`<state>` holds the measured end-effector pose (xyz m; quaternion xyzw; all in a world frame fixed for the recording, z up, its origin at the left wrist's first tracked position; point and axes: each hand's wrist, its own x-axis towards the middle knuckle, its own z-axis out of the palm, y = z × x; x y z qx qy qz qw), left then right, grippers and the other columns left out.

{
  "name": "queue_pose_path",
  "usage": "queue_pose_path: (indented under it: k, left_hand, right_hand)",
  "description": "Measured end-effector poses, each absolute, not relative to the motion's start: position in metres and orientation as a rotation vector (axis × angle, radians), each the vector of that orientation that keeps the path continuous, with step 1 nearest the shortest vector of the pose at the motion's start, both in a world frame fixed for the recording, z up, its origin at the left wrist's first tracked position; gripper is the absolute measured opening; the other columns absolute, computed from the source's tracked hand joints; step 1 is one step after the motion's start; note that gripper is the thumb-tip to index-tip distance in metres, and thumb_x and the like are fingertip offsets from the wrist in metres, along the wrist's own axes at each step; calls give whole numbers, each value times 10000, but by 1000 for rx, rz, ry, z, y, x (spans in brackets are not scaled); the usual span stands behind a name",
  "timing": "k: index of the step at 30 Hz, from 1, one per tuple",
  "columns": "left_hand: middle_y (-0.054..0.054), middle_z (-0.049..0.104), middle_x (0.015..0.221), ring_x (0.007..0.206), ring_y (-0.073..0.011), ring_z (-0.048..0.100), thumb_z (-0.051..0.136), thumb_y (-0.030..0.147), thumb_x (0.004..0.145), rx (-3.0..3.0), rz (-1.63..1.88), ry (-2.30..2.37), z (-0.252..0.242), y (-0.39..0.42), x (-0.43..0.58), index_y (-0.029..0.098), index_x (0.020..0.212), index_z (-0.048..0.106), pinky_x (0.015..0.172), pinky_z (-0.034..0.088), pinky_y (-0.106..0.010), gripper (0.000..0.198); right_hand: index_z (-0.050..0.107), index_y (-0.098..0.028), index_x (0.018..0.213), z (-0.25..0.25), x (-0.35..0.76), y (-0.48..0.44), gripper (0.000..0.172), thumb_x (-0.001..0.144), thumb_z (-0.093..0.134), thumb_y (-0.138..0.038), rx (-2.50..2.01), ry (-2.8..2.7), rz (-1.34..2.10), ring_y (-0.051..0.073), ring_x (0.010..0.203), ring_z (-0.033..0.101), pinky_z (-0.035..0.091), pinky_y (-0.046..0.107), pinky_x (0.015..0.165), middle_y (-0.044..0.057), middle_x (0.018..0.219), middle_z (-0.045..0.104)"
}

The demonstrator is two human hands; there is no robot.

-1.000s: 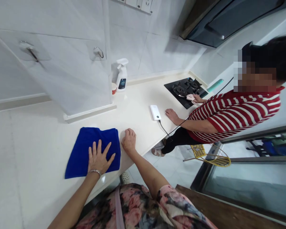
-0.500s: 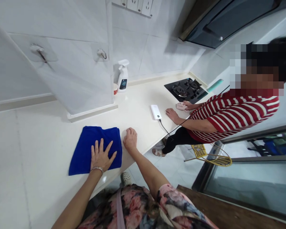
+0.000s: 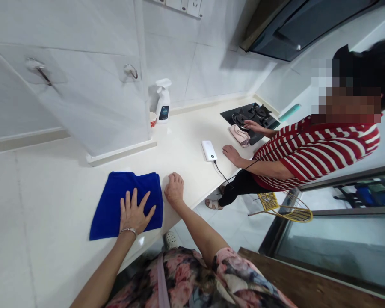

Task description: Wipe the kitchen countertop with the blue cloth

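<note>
Rested left hand (image 3: pixel 135 214), splayed wide, gripping nothing, on blue cloth (image 3: pixel 109 207) atop white surface (image 3: pixel 62 201); rested right hand (image 3: pixel 174 188) beside cloth, half-curled, impossible to tell whether empty. Probably needed even palm pressure.

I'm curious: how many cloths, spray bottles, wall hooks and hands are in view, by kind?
Cloths: 2 (blue cloth, pink cloth)
Spray bottle: 1
Wall hooks: 2 (left hook, right hook)
Hands: 4 (wearer's left hand, wearer's right hand, co-worker's nearer hand, co-worker's farther hand)
Total: 9
</note>
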<state>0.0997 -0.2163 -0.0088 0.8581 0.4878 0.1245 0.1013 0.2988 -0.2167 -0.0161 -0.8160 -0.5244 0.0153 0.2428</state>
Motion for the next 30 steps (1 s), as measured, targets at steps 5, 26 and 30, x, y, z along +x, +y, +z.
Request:
queue_pose_path:
  k: [5,26,30]
  left_hand:
    - [-94,203,1721,1595,-400,53,516,536,945,2510,330,1467,-5,-214,103,295,1546,490,1267,128,-649,649]
    - [-101,160,1732,1589,-425,57,491,563,960,2451,369,1551,-6,-180,121,286,1561,466,1257,134,-653,662]
    - [-117,172,1727,1585,-432,89,500,568,956,2482,317,1560,-4,-209,113,283,1562,464,1261,145,-647,671]
  right_hand:
    - [568,-131,1292,-16,299,-218,433,865,515,-88,-2244,-1435,42,258,1326,461,360,436,1150,170,1386,564]
    - [571,-132,1286,-14,300,-218,430,859,530,-102,-2242,-1449,37,269,1332,455,355,426,1151,171,1400,551]
    - [561,-126,1301,-11,300,-220,430,874,513,-101,-2231,-1423,133,273,1349,425,337,436,1161,176,1421,533]
